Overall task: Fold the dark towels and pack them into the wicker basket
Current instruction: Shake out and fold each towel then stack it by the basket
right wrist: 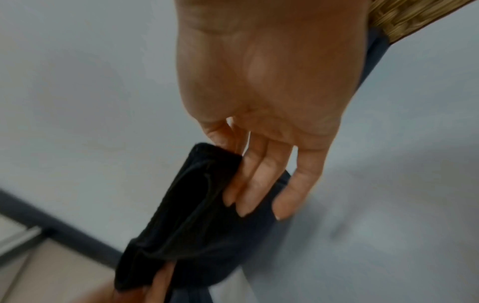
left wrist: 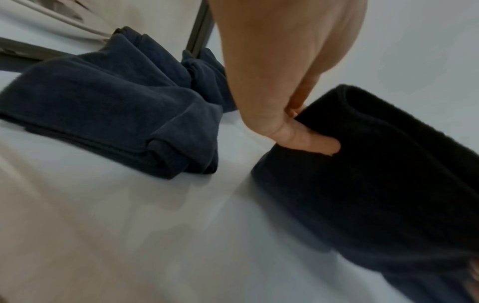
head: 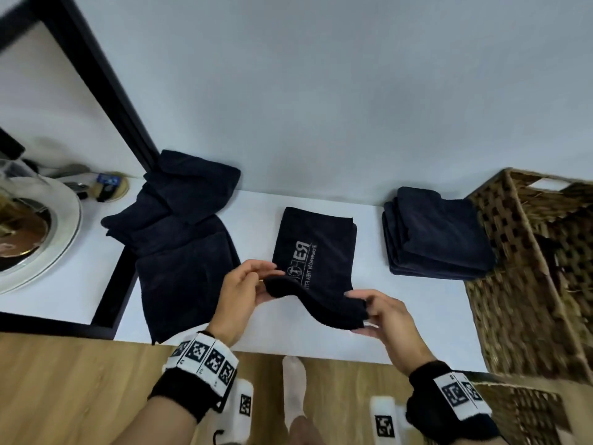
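Both hands pinch the near edge of the dark printed towel (head: 313, 252), left hand (head: 244, 285) and right hand (head: 382, 311) at either corner; its length runs away across the white bench (head: 369, 342), the brown wicker basket (head: 526, 284) nearer the right.

All the towels are dark navy, nearly black – the towel being folded (head: 316, 252) has pale grey lettering printed on it. The folded stack (head: 439, 236) and the loose heap (head: 179, 220) are plain. The wicker basket (head: 526, 268) is brown-tan checker weave, the counter (head: 83, 284) white, and the wrist bands (head: 205, 358) black with white-and-black square markers.
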Action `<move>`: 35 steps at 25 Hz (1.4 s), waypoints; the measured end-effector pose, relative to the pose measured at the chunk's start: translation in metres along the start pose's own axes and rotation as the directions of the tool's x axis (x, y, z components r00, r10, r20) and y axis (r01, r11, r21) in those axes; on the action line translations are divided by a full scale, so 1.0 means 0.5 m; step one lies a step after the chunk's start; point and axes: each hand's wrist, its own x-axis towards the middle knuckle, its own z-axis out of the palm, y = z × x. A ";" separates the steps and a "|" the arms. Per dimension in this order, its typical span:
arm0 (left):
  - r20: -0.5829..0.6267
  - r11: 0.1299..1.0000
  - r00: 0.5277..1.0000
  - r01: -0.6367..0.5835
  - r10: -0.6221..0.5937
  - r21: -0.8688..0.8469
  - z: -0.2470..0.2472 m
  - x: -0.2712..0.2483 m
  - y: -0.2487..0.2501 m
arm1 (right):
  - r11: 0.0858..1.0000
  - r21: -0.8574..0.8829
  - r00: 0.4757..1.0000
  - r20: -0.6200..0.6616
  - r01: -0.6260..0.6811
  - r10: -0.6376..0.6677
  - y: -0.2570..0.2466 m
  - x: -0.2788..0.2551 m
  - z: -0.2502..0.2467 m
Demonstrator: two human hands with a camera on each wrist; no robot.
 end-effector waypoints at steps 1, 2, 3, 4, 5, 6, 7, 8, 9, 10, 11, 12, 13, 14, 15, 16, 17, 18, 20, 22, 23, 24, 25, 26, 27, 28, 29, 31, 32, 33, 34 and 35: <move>0.056 0.999 0.998 -0.011 0.013 -0.035 0.003 0.014 0.025 | 0.999 0.043 0.999 0.051 0.010 -0.013 -0.025 0.015 -0.013; 0.091 0.999 0.995 -0.044 0.043 0.016 0.008 0.032 0.047 | 0.998 0.055 0.996 0.087 0.028 -0.033 -0.050 0.033 -0.025; 0.118 0.990 0.989 -0.102 0.090 0.102 0.012 0.054 0.060 | 0.998 0.027 0.993 0.105 0.054 -0.056 -0.071 0.049 -0.032; 0.112 0.970 0.987 -0.136 0.115 0.203 0.022 0.081 0.074 | 0.997 -0.024 0.995 0.070 0.072 -0.070 -0.090 0.072 -0.037; 0.083 0.950 0.987 -0.155 0.137 0.270 0.035 0.114 0.086 | 0.994 -0.066 0.997 0.009 0.083 -0.083 -0.101 0.099 -0.041; 0.035 0.925 0.986 -0.163 0.161 0.344 0.051 0.153 0.099 | 0.993 -0.076 0.994 -0.060 0.089 -0.094 -0.116 0.128 -0.039; -0.009 0.887 0.981 -0.171 0.194 0.429 0.067 0.198 0.104 | 0.991 -0.094 0.986 -0.131 0.092 -0.104 -0.123 0.166 -0.038; -0.050 0.835 0.975 -0.159 0.217 0.527 0.084 0.238 0.113 | 0.990 -0.112 0.977 -0.183 0.088 -0.107 -0.125 0.207 -0.037; -0.082 0.780 0.966 -0.146 0.245 0.608 0.100 0.274 0.122 | 0.987 -0.136 0.967 -0.228 0.080 -0.110 -0.126 0.247 -0.036; -0.107 0.737 0.963 -0.115 0.247 0.666 0.113 0.309 0.125 | 0.981 -0.178 0.953 -0.276 0.079 -0.127 -0.123 0.288 -0.036; -0.125 0.704 0.969 -0.064 0.214 0.707 0.118 0.341 0.116 | 0.971 -0.235 0.942 -0.309 0.054 -0.127 -0.115 0.323 -0.034; -0.148 0.683 0.980 0.018 0.132 0.730 0.121 0.356 0.108 | 0.957 -0.289 0.938 -0.332 -0.002 -0.098 -0.106 0.349 -0.029; -0.161 0.647 0.987 0.116 0.011 0.754 0.124 0.371 0.091 | 0.941 -0.329 0.940 -0.338 -0.082 -0.036 -0.093 0.372 -0.024; -0.171 0.613 0.980 0.199 -0.104 0.764 0.128 0.375 0.073 | 0.925 -0.346 0.941 -0.338 -0.157 0.033 -0.077 0.388 -0.017; -0.167 0.596 0.970 0.240 -0.176 0.766 0.128 0.378 0.051 | 0.922 -0.329 0.939 -0.331 -0.205 0.091 -0.061 0.399 -0.009; -0.152 0.599 0.967 0.246 -0.203 0.762 0.130 0.376 0.036 | 0.927 -0.308 0.939 -0.325 -0.216 0.111 -0.051 0.405 -0.002; -0.130 0.620 0.973 0.224 -0.193 0.752 0.134 0.371 0.030 | 0.937 -0.281 0.941 -0.318 -0.206 0.111 -0.050 0.402 0.006; -0.119 0.661 0.978 0.203 -0.171 0.722 0.139 0.363 0.032 | 0.951 -0.249 0.943 -0.316 -0.185 0.101 -0.058 0.389 0.012; -0.103 0.776 0.990 0.141 -0.097 0.614 0.159 0.340 0.062 | 0.977 -0.191 0.946 -0.321 -0.097 0.031 -0.099 0.345 0.006; -0.054 0.862 0.998 0.037 -0.011 0.505 0.210 0.309 0.120 | 0.963 -0.265 0.909 -0.385 0.057 -0.160 -0.171 0.283 -0.039; -0.008 0.886 1.000 -0.023 0.030 0.464 0.246 0.290 0.153 | 0.942 -0.312 0.867 -0.429 0.123 -0.255 -0.215 0.248 -0.070; 0.046 0.899 0.996 -0.087 0.075 0.429 0.287 0.274 0.182 | 0.921 -0.354 0.821 -0.469 0.162 -0.325 -0.252 0.222 -0.111; 0.103 0.902 0.988 -0.147 0.114 0.407 0.330 0.264 0.208 | 0.904 -0.392 0.780 -0.508 0.169 -0.366 -0.281 0.203 -0.156; 0.155 0.897 0.977 -0.194 0.143 0.396 0.376 0.258 0.226 | 0.891 -0.429 0.746 -0.543 0.149 -0.386 -0.304 0.191 -0.208; 0.200 0.889 0.967 -0.230 0.161 0.396 0.421 0.255 0.239 | 0.883 -0.454 0.726 -0.568 0.116 -0.388 -0.318 0.188 -0.262; 0.240 0.877 0.957 -0.251 0.161 0.411 0.456 0.256 0.240 | 0.878 -0.473 0.718 -0.588 0.068 -0.372 -0.320 0.195 -0.308; 0.289 0.855 0.946 -0.267 0.145 0.445 0.492 0.258 0.235 | 0.861 -0.509 0.712 -0.604 0.001 -0.358 -0.316 0.203 -0.348; 0.427 0.707 0.903 -0.333 0.048 0.624 0.545 0.256 0.197 | 0.763 -0.644 0.715 -0.562 -0.062 -0.416 -0.280 0.225 -0.394; 0.494 0.531 0.869 -0.413 -0.013 0.740 0.561 0.255 0.169 | 0.674 -0.739 0.735 -0.473 -0.029 -0.487 -0.254 0.238 -0.401; 0.539 0.325 0.840 -0.494 -0.060 0.806 0.569 0.255 0.142 | 0.566 -0.824 0.779 -0.345 0.016 -0.524 -0.224 0.251 -0.397; 0.565 0.159 0.821 -0.549 -0.086 0.821 0.573 0.259 0.118 | 0.471 -0.882 0.843 -0.225 0.038 -0.489 -0.193 0.264 -0.387; 0.569 0.059 0.815 -0.567 -0.108 0.822 0.575 0.264 0.099 | 0.398 -0.916 0.894 -0.144 0.041 -0.423 -0.163 0.276 -0.378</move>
